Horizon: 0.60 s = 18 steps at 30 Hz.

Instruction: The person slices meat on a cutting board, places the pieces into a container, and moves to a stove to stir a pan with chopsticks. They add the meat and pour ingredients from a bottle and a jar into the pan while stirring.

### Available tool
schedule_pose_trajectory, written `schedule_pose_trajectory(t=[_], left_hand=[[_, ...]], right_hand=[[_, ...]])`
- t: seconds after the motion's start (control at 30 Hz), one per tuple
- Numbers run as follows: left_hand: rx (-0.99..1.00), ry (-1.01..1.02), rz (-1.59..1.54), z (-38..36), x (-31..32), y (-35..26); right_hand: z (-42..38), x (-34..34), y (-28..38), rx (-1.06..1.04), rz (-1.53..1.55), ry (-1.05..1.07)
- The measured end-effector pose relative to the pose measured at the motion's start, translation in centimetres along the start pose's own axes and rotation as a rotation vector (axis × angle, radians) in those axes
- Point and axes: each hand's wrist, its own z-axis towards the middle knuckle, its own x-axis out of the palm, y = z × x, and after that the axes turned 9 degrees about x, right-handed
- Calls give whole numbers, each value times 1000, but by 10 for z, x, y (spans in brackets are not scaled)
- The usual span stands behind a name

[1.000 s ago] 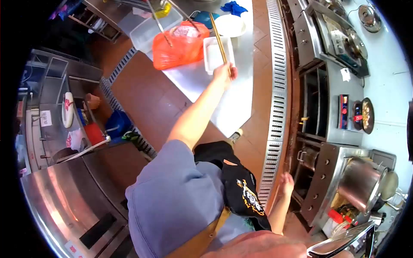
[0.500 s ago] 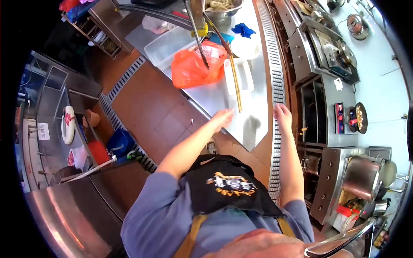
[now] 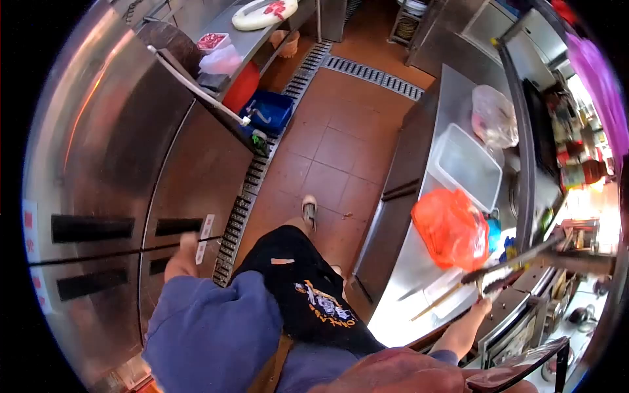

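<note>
My left hand [image 3: 188,249] is beside the dark recessed handle [image 3: 178,226] of a stainless steel cabinet door [image 3: 196,157]. Its fingers are blurred and partly hidden. Out to the right, my right hand [image 3: 482,306] is over the steel counter's right side, and its small outline does not show the fingers clearly. Just above it in this view hang the dark arms of a pair of tongs [image 3: 508,262], which overlap the counter. A pair of chopsticks [image 3: 438,300] lies across a white tray [image 3: 445,283], and a red plastic bag [image 3: 449,229] sits behind them.
On the counter [image 3: 400,288] stand a clear plastic tub [image 3: 468,167] and a clear bag [image 3: 493,116]. A drain grate [image 3: 237,229] runs along the tiled floor. At the far left counter are a white cutting board [image 3: 265,13] with red meat and a blue bin [image 3: 268,111].
My body and view have turned left toward the steel cabinet. My left hand has moved from the counter's end to the cabinet doors. My right arm now stretches out at the right.
</note>
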Motion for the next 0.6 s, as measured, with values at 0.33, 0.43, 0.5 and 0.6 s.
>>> schedule_pose_trajectory(t=[0.33,0.43,0.5,0.6], left_hand=[[69,613,73,174,96,-69],[-46,79,-391,380,33,-194],[-59,72,-559,493,-26,-269],[52,-89,-683,607,-67,-371]], right_hand=[[-212,219,-110,146,-265,13],[-275,276,-134,221,-371,112],[-306,310,-146,254,-424,164],[-337,356,-166,307,-477,215]])
